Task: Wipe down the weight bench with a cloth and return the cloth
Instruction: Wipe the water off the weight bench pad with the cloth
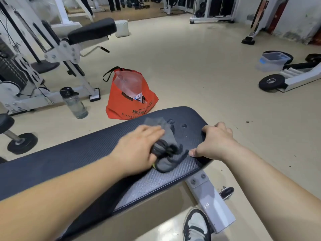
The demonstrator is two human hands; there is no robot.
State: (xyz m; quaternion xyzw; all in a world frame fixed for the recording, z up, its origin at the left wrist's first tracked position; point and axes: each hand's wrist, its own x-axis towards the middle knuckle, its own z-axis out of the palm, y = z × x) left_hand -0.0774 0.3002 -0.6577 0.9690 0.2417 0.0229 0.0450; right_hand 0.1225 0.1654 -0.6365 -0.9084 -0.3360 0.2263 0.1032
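Two hands [137, 150] [216, 142], one cloth [166, 153], one bench [83, 153]

Bare forearms, black-and-white sneaker [197, 225]

The counter [86, 153] pad is dark navy with a fine woven, carbon-like texture, on a white frame [210, 202]. The cloth [166, 150] is grey with darker folds. At 11 o'clock stands an orange-red bag [128, 103] with black lettering and black handles. The floor [191, 66] is pale beige. The shoe [196, 225] is black, white and grey.
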